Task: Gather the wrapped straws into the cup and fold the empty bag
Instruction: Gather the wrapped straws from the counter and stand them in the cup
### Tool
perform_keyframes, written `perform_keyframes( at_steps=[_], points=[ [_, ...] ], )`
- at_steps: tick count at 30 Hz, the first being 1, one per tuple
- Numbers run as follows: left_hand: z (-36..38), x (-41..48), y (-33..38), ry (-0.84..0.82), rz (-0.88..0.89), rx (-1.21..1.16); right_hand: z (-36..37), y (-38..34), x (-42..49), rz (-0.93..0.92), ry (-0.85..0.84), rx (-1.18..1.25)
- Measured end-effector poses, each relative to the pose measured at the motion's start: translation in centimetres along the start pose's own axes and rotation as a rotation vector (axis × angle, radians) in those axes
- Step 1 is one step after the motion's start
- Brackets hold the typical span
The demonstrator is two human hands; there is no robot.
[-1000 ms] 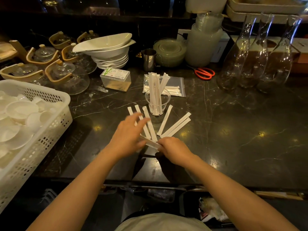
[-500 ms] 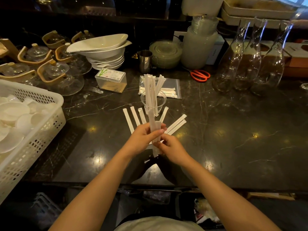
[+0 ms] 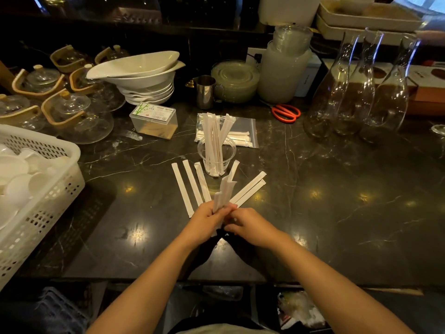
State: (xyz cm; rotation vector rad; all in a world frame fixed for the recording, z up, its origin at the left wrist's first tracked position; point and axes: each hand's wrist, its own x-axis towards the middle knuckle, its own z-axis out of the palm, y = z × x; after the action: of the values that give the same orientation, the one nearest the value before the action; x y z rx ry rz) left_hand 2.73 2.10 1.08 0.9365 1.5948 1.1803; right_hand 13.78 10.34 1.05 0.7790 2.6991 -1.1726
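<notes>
Raised upright now, the wrapped straws (image 3: pixel 223 194) sit pinched in both the left hand (image 3: pixel 206 221) and right hand (image 3: pixel 249 226), tips pointing at the plastic cup (image 3: pixel 216 155) straight ahead.

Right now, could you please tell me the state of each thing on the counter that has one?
Cup: upright, holding several wrapped straws.
Bag: flat behind the cup, some straws inside.
Loose straws: six flat on the counter.
Held straws: small bunch, upright.
Left hand: closed around the bunch.
Right hand: fingertips at the bunch's lower end.
Scissors: closed, lying flat.
Clear box: lid shut.
</notes>
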Motion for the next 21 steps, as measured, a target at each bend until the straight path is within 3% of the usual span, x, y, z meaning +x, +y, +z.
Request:
perform_keyframes(
  at_steps=[7,11,21],
  points=[
    [-1.0,0.6,0.4,0.164,-0.015,-0.080,-4.9,1.2,3.0,0.012,0.017,-0.506],
    [-1.0,0.6,0.3,0.215,-0.037,-0.080,-5.2,1.0,5.0,-0.065,-0.136,-0.761],
    [-1.2,0.4,-1.0,0.249,-0.157,-0.107,-4.8,0.6,6.7,-0.078,-0.272,-0.851]
  ],
)
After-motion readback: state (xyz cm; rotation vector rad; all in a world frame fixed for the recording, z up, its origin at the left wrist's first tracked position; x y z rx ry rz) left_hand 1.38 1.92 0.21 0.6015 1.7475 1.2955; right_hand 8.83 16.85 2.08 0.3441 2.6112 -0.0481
